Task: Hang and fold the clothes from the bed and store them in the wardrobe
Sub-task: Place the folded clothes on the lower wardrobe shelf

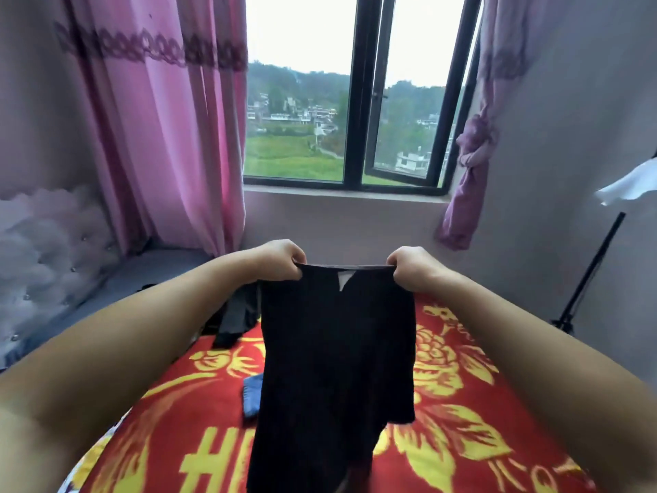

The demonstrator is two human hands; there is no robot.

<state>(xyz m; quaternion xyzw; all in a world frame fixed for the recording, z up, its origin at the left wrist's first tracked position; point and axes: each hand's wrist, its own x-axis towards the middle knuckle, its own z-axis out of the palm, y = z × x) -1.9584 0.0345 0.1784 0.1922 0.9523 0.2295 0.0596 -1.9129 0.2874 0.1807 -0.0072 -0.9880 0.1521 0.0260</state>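
A black garment (337, 350) hangs in the air over the bed, stretched flat along its top edge. My left hand (281, 259) grips the top left corner and my right hand (412, 266) grips the top right corner, fingers curled over the hem. Its lower part drapes down toward the red bedspread with yellow flowers (462, 403). A dark grey garment (236, 320) lies crumpled on the bed behind my left forearm. A small blue piece of clothing (253, 394) lies on the bedspread, partly hidden by the black garment.
A padded grey headboard (46, 250) stands at the left. Pink curtains (153, 119) flank a black-framed window (355, 101) ahead. A black stand (590, 272) leans at the right wall, with a white item (629, 186) above it.
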